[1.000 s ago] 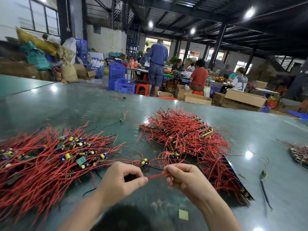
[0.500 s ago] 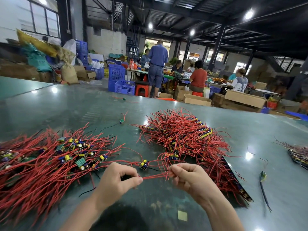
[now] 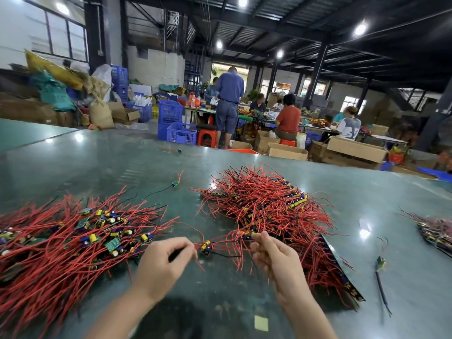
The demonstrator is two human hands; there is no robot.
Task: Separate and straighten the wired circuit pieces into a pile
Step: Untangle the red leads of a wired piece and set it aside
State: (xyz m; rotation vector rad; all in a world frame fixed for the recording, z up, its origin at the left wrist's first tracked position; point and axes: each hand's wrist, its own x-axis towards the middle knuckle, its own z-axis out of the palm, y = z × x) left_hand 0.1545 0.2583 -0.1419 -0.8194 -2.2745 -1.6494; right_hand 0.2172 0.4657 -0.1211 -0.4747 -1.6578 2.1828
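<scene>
While the left hand (image 3: pixel 168 263) pinches the red lead beside a small yellow-capped wired circuit piece (image 3: pixel 206 247) and the right hand (image 3: pixel 274 255) pinches leads at the near edge of the tangled red-wire heap (image 3: pixel 266 211), the piece hangs just above the glossy green table (image 3: pixel 122 167) between them. Pulling gently along the wire, not sideways, should free it for the straightened red-wire pile (image 3: pixel 61 241) at left. Compared with a second ago, the hands are farther apart and the right one has reached into the heap.
</scene>
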